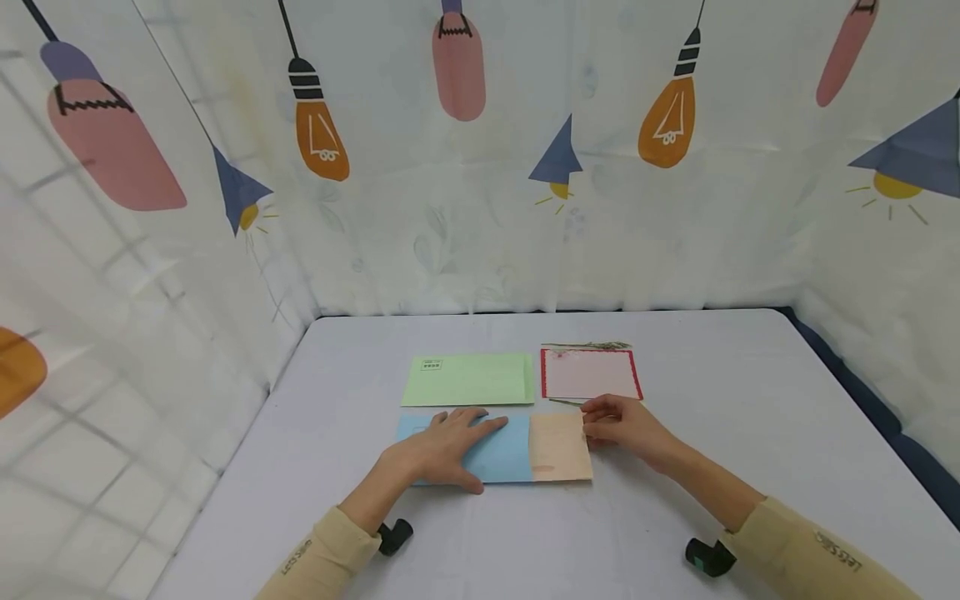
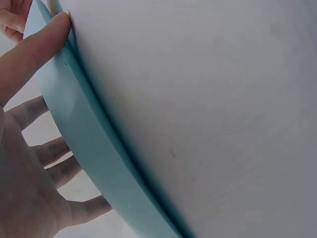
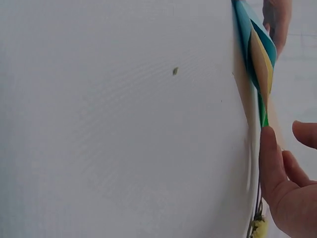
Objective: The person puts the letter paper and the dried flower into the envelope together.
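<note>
A light blue envelope [image 1: 498,458] lies on the table with a beige card [image 1: 562,450] sticking out of its right end. My left hand [image 1: 450,450] rests on the envelope with fingers spread, its thumb at the near edge. In the left wrist view that thumb [image 2: 42,47] lies along the blue edge. At the card's right edge, my right hand [image 1: 618,427] pinches the card between thumb and a finger. The envelope's mouth [image 3: 270,42] gapes around the card in the right wrist view.
Behind the blue envelope lies a pale green envelope [image 1: 465,383] with small print. To its right is a red-bordered card [image 1: 591,377], with a dried sprig [image 1: 611,345] along its far edge. A yellow flower [image 3: 259,228] shows beside my right hand. A tiny leaf bit [image 3: 175,71] lies on the white tabletop.
</note>
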Demonstrator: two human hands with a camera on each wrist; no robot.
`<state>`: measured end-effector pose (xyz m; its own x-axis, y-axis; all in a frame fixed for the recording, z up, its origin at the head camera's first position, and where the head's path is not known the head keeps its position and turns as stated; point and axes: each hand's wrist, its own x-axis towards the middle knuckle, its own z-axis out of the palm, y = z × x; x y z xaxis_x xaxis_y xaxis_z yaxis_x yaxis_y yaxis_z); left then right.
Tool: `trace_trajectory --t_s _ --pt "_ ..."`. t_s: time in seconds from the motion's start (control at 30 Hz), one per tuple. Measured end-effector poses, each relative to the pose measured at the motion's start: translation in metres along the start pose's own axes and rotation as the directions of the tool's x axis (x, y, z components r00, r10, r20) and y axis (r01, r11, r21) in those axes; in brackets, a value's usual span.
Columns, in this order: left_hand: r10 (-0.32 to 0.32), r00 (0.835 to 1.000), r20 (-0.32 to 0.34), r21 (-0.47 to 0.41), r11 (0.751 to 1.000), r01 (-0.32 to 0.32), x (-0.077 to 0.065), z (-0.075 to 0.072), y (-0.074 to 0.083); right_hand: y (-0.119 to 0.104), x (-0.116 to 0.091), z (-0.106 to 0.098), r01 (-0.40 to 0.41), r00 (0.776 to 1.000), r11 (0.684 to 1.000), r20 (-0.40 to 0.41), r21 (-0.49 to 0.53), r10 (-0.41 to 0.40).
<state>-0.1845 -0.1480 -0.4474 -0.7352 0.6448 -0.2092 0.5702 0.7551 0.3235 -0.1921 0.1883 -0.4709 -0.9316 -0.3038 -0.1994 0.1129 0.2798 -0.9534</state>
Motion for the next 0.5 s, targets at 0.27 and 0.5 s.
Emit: trace_trajectory --t_s 0.27,0.5 --pt "0.004 1.0 -0.005 0.017 1.0 -0.004 0.001 -0.001 0.0 0.001 0.001 0.007 0.021 0.998 1.0 0.056 0.021 -0.022" --pt "0.015 1.0 -0.006 0.014 1.0 -0.015 0.001 -0.001 0.001 0.0 0.004 0.013 0.013 0.996 0.999 0.089 0.052 -0.018"
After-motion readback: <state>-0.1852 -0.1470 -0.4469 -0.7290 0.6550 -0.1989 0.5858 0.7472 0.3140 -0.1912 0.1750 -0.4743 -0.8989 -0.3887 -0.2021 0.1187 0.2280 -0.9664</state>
